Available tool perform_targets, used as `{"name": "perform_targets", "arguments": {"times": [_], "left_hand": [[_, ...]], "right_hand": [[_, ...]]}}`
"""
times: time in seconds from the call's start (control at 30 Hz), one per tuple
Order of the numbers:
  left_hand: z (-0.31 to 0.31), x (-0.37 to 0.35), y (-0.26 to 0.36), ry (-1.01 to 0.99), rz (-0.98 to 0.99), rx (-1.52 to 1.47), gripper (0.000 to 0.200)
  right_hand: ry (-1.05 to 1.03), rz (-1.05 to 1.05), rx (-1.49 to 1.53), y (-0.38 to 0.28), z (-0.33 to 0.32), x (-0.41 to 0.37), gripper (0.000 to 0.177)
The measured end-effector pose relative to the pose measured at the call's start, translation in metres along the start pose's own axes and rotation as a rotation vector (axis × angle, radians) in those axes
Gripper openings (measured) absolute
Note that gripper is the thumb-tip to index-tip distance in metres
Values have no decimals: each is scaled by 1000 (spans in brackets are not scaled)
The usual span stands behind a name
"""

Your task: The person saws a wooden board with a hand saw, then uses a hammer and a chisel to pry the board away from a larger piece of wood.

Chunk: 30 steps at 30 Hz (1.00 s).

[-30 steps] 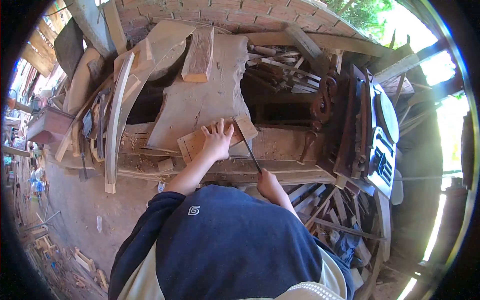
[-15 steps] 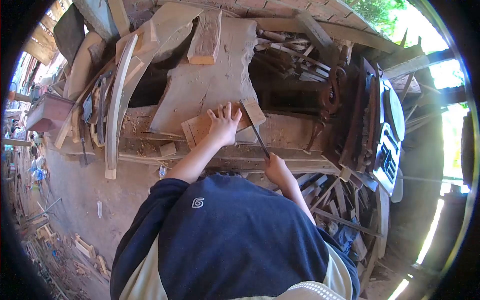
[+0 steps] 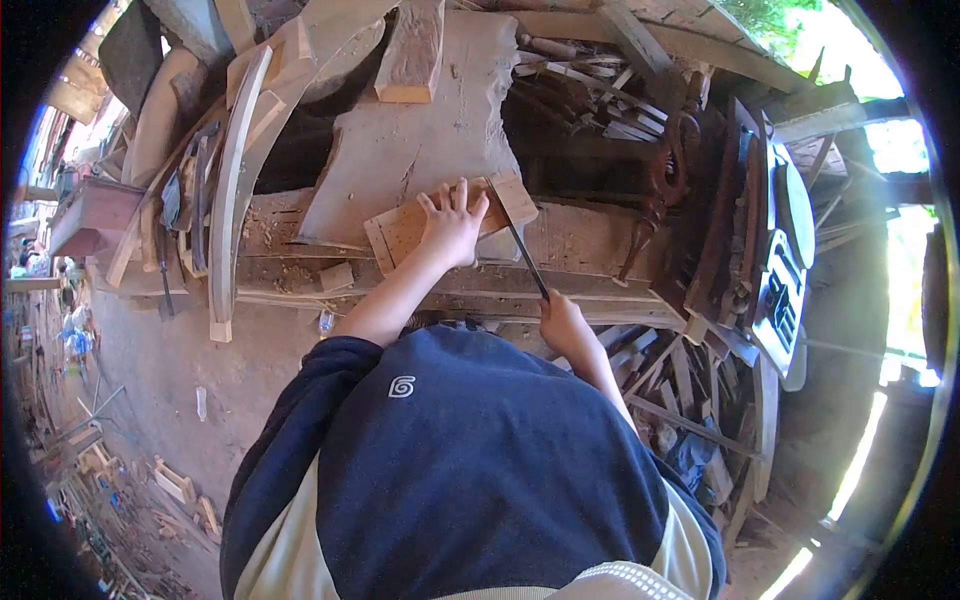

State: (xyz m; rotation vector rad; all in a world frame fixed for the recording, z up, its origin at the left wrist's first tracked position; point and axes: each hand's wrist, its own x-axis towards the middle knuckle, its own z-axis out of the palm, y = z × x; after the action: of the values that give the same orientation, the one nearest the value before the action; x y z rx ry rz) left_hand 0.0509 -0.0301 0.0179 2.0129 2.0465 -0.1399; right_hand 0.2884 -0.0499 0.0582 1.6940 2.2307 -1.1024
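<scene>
My left hand (image 3: 453, 228) lies with spread fingers on a light wooden board (image 3: 400, 230), pressing it onto a large grey-brown wood slab (image 3: 420, 130). My right hand (image 3: 568, 325) is closed round the near end of a long, narrow dark saw-like tool (image 3: 523, 248). The tool runs slantwise across the board near its right end, to the right of my left fingers. Its far tip reaches the board's back edge. My right fist hides the handle.
A thick wood block (image 3: 412, 60) rests on the slab. Curved timbers (image 3: 240, 190) stand to the left. Carved dark wood pieces (image 3: 665, 180) lie at the right, beside a white plastic case (image 3: 780, 300). Scrap wood (image 3: 690, 400) is piled below the bench, and a small offcut (image 3: 336, 277) sits on it.
The view has shifted, so the bench appears higher. My right hand and the tool have moved slightly right relative to the board. My left hand stays on the board.
</scene>
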Motion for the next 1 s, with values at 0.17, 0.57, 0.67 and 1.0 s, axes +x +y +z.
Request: {"name": "perform_targets", "arguments": {"times": [0.17, 0.57, 0.67, 1.0], "left_hand": [[-1, 0, 0, -34, 14, 25, 102], [-3, 2, 1, -48, 5, -5, 115], [-2, 1, 1, 2, 12, 6, 102], [1, 3, 2, -41, -8, -3, 108]], "right_hand": [[81, -103, 57, -6, 8, 36, 27], [8, -23, 23, 14, 4, 3, 22], [56, -99, 58, 8, 15, 40, 24], [-4, -74, 46, 5, -1, 14, 25]]}}
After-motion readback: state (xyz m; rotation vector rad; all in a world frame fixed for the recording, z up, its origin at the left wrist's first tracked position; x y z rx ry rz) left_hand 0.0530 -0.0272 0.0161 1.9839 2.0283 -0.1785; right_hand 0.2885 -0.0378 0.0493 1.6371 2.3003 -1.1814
